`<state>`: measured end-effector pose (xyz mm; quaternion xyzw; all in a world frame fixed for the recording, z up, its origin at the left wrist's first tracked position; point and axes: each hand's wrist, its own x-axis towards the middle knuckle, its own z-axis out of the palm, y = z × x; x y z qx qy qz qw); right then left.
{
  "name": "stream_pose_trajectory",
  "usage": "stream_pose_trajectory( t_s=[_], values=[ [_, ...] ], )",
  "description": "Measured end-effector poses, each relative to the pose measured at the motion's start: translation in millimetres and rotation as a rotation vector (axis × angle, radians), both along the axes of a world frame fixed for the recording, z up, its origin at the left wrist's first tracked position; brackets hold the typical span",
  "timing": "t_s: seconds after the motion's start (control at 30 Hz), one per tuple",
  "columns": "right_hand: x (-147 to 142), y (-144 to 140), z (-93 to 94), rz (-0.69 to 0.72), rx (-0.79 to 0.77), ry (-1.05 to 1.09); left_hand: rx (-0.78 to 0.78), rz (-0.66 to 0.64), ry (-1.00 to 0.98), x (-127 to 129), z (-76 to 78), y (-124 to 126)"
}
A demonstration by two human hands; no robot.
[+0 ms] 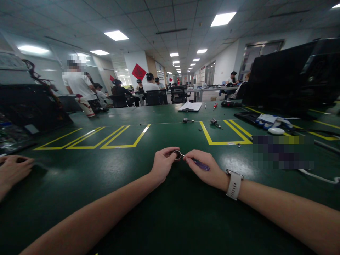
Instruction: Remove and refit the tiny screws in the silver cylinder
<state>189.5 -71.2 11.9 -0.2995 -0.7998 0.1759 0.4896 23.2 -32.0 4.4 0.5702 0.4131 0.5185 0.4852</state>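
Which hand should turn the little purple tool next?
Probably the right hand. It already pinches the purple screwdriver, with its tip at the small metal ring. The left hand is busy pinching that ring above the green table.

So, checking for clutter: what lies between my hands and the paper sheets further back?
In the head view: bare green table, a yellow line, then a small metal tool before the paper sheets.
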Motion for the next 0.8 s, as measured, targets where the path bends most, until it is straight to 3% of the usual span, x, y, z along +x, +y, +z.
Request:
stream_pose_trajectory(
  t_s=[0.2, 0.37, 0.6, 0.8],
  values=[
    [0, 0, 1.1, -0.031, -0.089, 0.052, 0.042, -0.012, 0.092, -2, -2.7, 5],
    [10, 9, 1.7, -0.127, -0.263, 0.203, 0.129, -0.054, 0.281, -11, -9.1, 22],
    [14, 18, -2.7, -0.005, -0.482, 0.303, 0.375, 0.064, 0.641, -27, 2.7, 36],
    [12, 12, 0.3, 0.101, -0.535, 0.327, 0.467, 0.126, 0.825, -28, 8.8, 33]
  ],
)
